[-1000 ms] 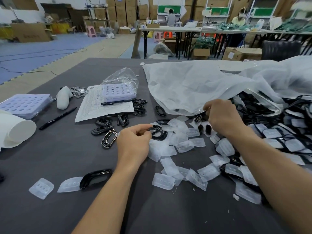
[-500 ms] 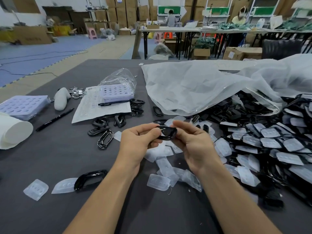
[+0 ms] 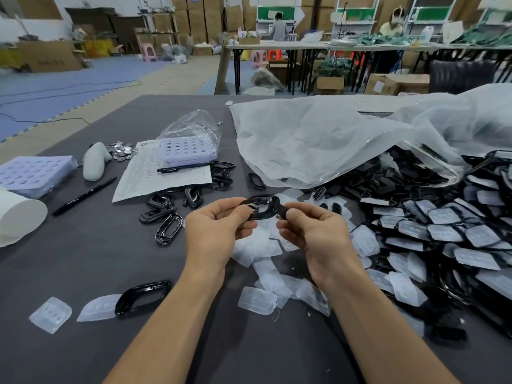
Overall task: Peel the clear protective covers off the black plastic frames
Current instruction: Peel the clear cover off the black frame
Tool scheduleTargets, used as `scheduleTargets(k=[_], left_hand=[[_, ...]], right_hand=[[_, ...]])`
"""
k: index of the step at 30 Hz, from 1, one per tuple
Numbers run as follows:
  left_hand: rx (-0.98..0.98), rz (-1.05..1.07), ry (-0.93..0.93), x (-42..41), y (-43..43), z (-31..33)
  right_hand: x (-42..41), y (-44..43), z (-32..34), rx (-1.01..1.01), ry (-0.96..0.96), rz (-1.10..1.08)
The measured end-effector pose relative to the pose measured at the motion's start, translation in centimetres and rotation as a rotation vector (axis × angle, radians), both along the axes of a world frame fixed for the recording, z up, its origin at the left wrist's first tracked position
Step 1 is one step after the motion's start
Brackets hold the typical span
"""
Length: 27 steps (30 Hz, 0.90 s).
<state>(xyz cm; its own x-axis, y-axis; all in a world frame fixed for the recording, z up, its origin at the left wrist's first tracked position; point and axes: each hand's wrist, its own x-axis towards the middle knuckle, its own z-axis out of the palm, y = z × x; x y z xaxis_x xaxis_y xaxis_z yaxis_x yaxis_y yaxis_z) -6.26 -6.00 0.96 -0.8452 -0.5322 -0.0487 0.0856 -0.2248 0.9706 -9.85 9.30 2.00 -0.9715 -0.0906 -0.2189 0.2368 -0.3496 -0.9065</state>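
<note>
Above the grey bench (image 3: pixel 83 259), a left hand (image 3: pixel 219 228) and a right hand (image 3: pixel 313 234) hold one black frame (image 3: pixel 270 207) at centre, each grip pinched tight on an opposite end. Whether a clear cover is on it is hard to tell. Peeled covers (image 3: pixel 257 300) lie at 6 o'clock, covered frames (image 3: pixel 443 231) heap at 3 o'clock, and bare frames (image 3: pixel 156 214) sit at 9 o'clock.

Two bare forearms, angled inward from below. The left grip (image 3: pixel 219 228): fingers curled, pinching the black frame (image 3: pixel 263 209) by one end. The right grip (image 3: pixel 315 236): likewise (opposite end), just beside the left.
</note>
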Motion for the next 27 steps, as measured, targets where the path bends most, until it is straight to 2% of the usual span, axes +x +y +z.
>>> scheduleTargets(k=[4, 7, 10, 14, 17, 22, 27], left_hand=[[0.065, -0.085, -0.032, 0.1, 0.5, 0.1], [0.01, -0.095, -0.041, 0.1, 0.6, 0.1], [-0.096, -0.045, 0.01, 0.1, 0.2, 0.0], [-0.036, -0.079, 0.102, 0.1, 0.0, 0.5], [-0.024, -0.11, 0.097, 0.2, 0.0, 0.4], [0.049, -0.202, 0.055, 0.5, -0.1, 0.3], [-0.036, -0.188, 0.09, 0.6, 0.2, 0.4]], right_hand=[[0.3, -0.3, 0.0, -0.128, -0.008, 0.023], [0.7, -0.8, -0.1, -0.095, -0.024, 0.129], [0.6, -0.5, 0.1, -0.04, -0.053, 0.138], [0.2, 0.0, 0.5, -0.091, -0.08, 0.111], [0.1, 0.0, 0.4, -0.102, -0.081, 0.114], [0.1, 0.0, 0.1, -0.02, 0.015, 0.03], [0.1, 0.4, -0.1, 0.069, 0.096, 0.002]])
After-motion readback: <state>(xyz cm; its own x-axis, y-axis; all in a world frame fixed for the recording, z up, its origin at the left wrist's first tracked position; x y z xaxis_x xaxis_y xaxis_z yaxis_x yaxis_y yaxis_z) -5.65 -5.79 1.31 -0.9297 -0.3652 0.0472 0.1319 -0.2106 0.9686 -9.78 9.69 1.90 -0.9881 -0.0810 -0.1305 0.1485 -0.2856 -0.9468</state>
